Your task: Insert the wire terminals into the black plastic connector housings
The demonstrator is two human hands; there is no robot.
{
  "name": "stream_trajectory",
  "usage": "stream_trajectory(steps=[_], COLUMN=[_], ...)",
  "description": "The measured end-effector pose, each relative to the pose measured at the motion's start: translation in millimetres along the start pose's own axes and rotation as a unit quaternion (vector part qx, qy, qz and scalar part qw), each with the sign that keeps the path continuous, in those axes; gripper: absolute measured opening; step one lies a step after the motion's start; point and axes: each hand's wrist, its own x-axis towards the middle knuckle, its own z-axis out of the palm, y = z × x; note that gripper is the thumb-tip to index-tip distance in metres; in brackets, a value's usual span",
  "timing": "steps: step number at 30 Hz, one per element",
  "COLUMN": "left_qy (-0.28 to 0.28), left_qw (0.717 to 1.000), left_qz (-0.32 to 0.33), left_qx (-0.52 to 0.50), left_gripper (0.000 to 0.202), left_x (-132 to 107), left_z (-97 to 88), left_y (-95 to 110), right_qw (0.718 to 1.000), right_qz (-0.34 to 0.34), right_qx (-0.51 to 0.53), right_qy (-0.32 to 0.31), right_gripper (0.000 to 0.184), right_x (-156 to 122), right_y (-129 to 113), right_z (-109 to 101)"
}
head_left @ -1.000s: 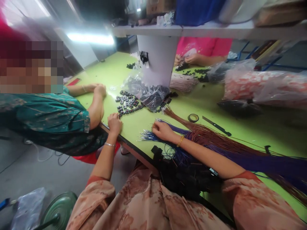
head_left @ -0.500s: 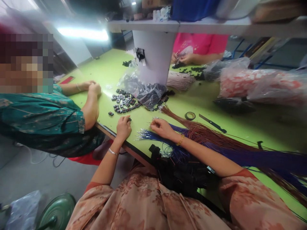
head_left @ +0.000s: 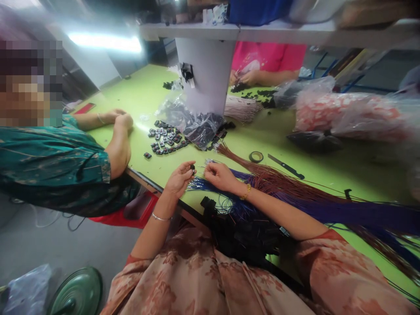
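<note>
My left hand (head_left: 180, 179) is closed, with a small black plastic connector (head_left: 192, 168) pinched between thumb and fingers. Just to its right, my right hand (head_left: 218, 176) is closed in a pinch, and a thin wire's metal tip (head_left: 201, 166) shows at the fingertips. The rest of that wire is hidden by the hand. Under and beside the right hand lies a bundle of blue wires (head_left: 229, 186) with silvery crimped ends. A bundle of brown wires (head_left: 236, 161) fans out behind it. Several black connectors (head_left: 166, 139) are spread beyond my left hand.
A tape roll (head_left: 256, 156) and a knife (head_left: 285, 166) lie behind the wires. A clear bag (head_left: 203, 129) of black parts leans by the white post (head_left: 206, 74). Black parts (head_left: 243, 236) are heaped at the table edge near me. Co-workers sit left and opposite.
My left hand has lifted and moved right with the black connector, close to my right hand. The right hand has stayed almost in place. The view has shifted slightly.
</note>
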Motion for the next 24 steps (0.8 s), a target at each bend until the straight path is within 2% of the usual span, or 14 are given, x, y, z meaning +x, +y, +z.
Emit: stream_trajectory(steps=[3,7,18,24], left_qy=[-0.035,-0.061,-0.053,-0.041], left_qw=[0.992,0.984,0.985,0.988], left_qz=[-0.05,-0.069,-0.064,-0.056], left_qx=[-0.106,-0.154,-0.148,-0.14], left_gripper=[0.035,0.031,0.026,0.029], left_x=[-3,-6,-8,-11], left_z=[9.2,14.6,14.8,20.8], left_y=[-3,-2,-4,-4], right_qw=[1.0,0.999,0.999,0.999], right_qz=[-0.009,-0.01,-0.004,0.0], right_qx=[-0.014,-0.036,-0.035,-0.041], right_qy=[0.006,0.009,0.016,0.001], right_gripper=[0.016,0.021,0.017,0.018], right_x=[-2,-3,-3,-3], right_y=[-3,-4,-3,-2], right_z=[-2,-3,-3,-2])
